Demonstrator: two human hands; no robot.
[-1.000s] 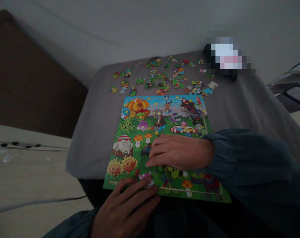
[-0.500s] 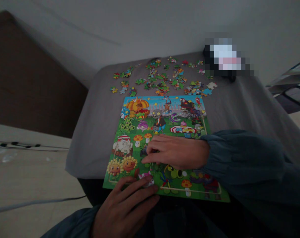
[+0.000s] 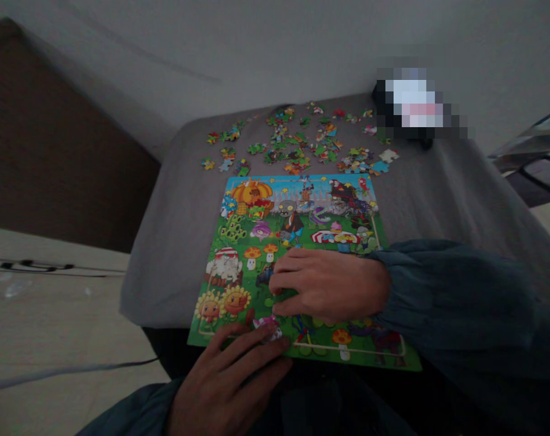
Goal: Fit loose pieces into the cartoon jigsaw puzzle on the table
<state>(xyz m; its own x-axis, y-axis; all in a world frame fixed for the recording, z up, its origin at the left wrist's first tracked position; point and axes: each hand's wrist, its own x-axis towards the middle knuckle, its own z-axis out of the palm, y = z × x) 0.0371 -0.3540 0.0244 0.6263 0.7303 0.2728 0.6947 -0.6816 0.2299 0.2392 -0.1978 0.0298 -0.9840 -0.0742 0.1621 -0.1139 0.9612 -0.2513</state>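
Observation:
A colourful jigsaw puzzle board (image 3: 232,233) with cartoon plants and zombies lies flat on the grey cloth. My left hand (image 3: 232,381) rests at its near edge, fingers stretched out and lying over a pink and white figure near the bottom. Over the board's lower middle, my right hand (image 3: 329,284) is bent, its fingertips down at the picture and its thumb drawn in below them. Whatever those fingertips touch or hold is hidden under the hand. Beyond the far edge, loose puzzle pieces (image 3: 297,140) are scattered across the cloth.
The grey cloth-covered surface (image 3: 166,242) meets a pale wall at the back. A dark object with a blurred-out bright screen (image 3: 413,103) stands at the back right. A brown panel (image 3: 61,151) rises at the left, and a cable (image 3: 75,369) runs along the floor.
My right hand has shifted slightly right, its thumb drawing back across the board. The left hand keeps its place at the near edge.

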